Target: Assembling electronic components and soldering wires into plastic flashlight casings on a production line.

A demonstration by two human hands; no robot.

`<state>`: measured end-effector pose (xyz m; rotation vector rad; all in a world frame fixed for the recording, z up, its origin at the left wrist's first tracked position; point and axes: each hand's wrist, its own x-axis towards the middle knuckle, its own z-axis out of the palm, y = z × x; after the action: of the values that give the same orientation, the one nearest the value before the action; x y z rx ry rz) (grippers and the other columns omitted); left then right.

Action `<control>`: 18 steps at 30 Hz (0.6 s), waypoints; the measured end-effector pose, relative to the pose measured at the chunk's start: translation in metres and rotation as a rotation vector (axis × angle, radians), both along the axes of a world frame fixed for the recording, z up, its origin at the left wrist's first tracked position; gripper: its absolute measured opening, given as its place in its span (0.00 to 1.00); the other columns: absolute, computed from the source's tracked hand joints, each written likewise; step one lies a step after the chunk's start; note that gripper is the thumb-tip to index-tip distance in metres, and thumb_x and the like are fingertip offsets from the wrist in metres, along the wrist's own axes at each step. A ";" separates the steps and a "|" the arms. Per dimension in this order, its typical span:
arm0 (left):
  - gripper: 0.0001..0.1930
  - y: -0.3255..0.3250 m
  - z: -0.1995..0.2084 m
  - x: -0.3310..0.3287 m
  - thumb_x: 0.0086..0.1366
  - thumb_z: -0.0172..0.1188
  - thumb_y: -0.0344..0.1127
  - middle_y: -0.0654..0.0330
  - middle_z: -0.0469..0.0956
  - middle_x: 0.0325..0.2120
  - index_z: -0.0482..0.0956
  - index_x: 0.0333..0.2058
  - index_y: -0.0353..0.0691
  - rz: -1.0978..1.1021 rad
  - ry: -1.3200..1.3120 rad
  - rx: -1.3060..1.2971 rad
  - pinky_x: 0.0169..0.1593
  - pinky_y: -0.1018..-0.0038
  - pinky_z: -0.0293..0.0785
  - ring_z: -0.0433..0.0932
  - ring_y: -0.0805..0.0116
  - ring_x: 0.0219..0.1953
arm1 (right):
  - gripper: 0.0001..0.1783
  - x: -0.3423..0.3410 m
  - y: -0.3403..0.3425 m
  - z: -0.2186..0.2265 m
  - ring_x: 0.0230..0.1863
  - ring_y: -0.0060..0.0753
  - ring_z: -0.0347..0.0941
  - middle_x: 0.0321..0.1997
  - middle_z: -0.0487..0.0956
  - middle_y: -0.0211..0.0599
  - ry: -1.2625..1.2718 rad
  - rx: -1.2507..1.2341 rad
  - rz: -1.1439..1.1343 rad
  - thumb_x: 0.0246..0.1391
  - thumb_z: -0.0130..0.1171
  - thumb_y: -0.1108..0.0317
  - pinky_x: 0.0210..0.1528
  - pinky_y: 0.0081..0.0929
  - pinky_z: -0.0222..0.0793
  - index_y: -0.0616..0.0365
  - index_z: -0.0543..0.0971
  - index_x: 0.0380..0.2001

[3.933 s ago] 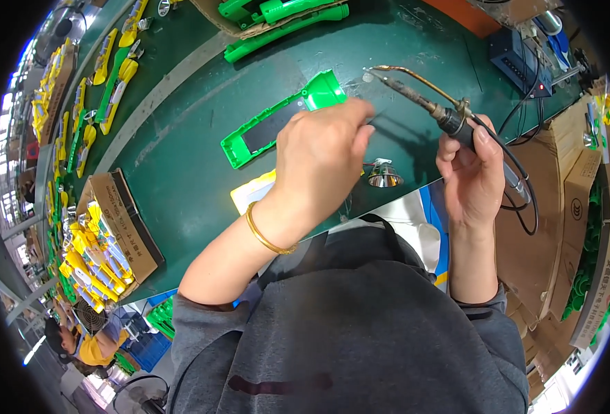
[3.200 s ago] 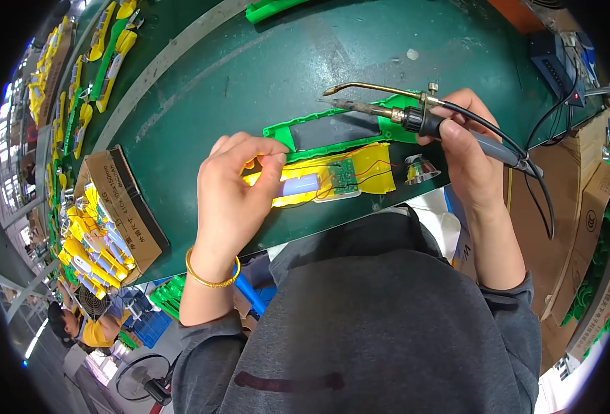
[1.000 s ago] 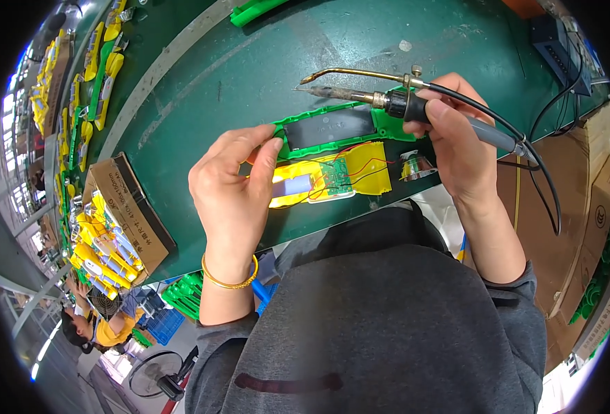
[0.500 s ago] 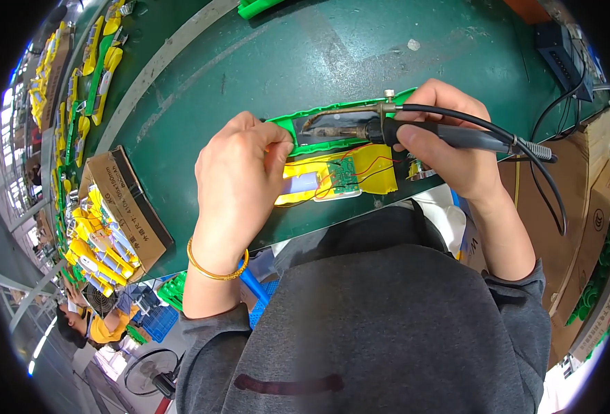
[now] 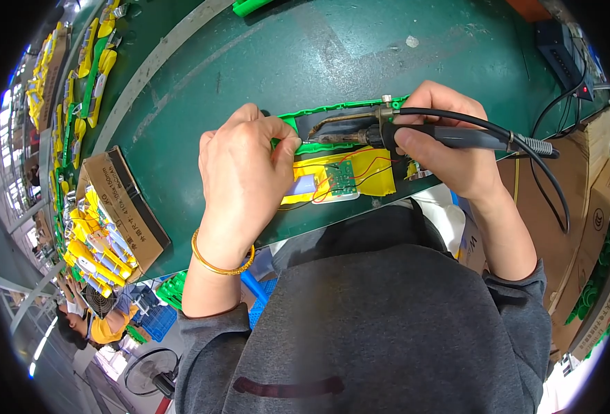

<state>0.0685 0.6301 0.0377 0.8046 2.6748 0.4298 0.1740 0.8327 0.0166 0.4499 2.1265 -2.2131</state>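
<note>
My right hand (image 5: 450, 155) grips a soldering iron (image 5: 464, 136) with a thin metal feed tube (image 5: 339, 117) along its top. The iron's tip points left, over a long green plastic housing (image 5: 346, 106) lying open on the bench. At the housing's left end my left hand (image 5: 246, 162) is closed in a pinch close to the tip; what its fingers hold is hidden. Nearer to me lies a yellow housing (image 5: 379, 181) with a green circuit board (image 5: 341, 176), red and black wires and a pale violet cylindrical cell (image 5: 303, 184), partly behind my left hand.
On the left stands a cardboard box (image 5: 134, 207) beside several yellow assemblies (image 5: 94, 255). More yellow and green parts (image 5: 87, 90) line the far left. A blue-grey power unit (image 5: 560, 58) with a red light sits far right, near cardboard (image 5: 553, 200). Another person (image 5: 98, 328) works lower left.
My left hand has shifted slightly right, its pinched fingers closer to the iron's tip. The iron's tip has moved a little right and down. A red light now shows on the power unit.
</note>
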 end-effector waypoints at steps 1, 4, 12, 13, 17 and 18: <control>0.02 0.000 -0.001 0.000 0.49 0.64 0.30 0.58 0.71 0.22 0.81 0.23 0.40 -0.002 -0.004 0.017 0.34 0.65 0.63 0.73 0.59 0.26 | 0.05 0.000 0.000 -0.002 0.25 0.14 0.70 0.23 0.76 0.29 0.022 0.008 0.000 0.46 0.59 0.78 0.26 0.14 0.65 0.61 0.73 0.28; 0.02 0.000 -0.002 0.000 0.49 0.64 0.30 0.59 0.70 0.21 0.82 0.23 0.41 -0.017 0.001 0.042 0.35 0.67 0.59 0.71 0.60 0.25 | 0.05 0.000 0.001 -0.003 0.25 0.14 0.70 0.23 0.75 0.29 0.039 0.014 0.003 0.47 0.58 0.78 0.26 0.13 0.64 0.61 0.73 0.27; 0.02 0.004 0.003 -0.002 0.49 0.63 0.29 0.59 0.69 0.20 0.82 0.24 0.40 -0.017 -0.062 0.027 0.35 0.66 0.60 0.72 0.61 0.27 | 0.05 0.000 0.004 0.000 0.24 0.14 0.70 0.22 0.75 0.28 0.024 -0.016 0.002 0.47 0.58 0.78 0.25 0.12 0.63 0.61 0.73 0.27; 0.02 0.005 0.004 -0.002 0.49 0.63 0.29 0.59 0.69 0.21 0.82 0.24 0.40 -0.008 -0.079 0.020 0.35 0.66 0.61 0.72 0.61 0.27 | 0.05 0.000 0.004 0.001 0.24 0.14 0.70 0.22 0.75 0.29 0.020 -0.018 0.009 0.47 0.58 0.78 0.25 0.13 0.63 0.61 0.73 0.27; 0.02 0.006 0.000 0.000 0.49 0.63 0.30 0.58 0.70 0.22 0.82 0.24 0.40 -0.021 -0.029 0.019 0.36 0.66 0.61 0.73 0.60 0.28 | 0.05 0.000 0.005 -0.002 0.25 0.14 0.70 0.23 0.75 0.29 0.011 0.025 0.033 0.47 0.58 0.78 0.26 0.13 0.64 0.62 0.73 0.27; 0.02 0.007 0.000 0.001 0.49 0.63 0.30 0.58 0.71 0.22 0.82 0.24 0.40 -0.019 -0.022 0.013 0.37 0.65 0.61 0.73 0.59 0.28 | 0.05 0.000 0.005 -0.002 0.25 0.14 0.70 0.23 0.75 0.29 0.011 0.026 0.032 0.47 0.58 0.78 0.26 0.13 0.64 0.62 0.73 0.27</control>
<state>0.0693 0.6374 0.0382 0.8240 2.6440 0.4497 0.1740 0.8380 0.0144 0.4026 2.1547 -2.1787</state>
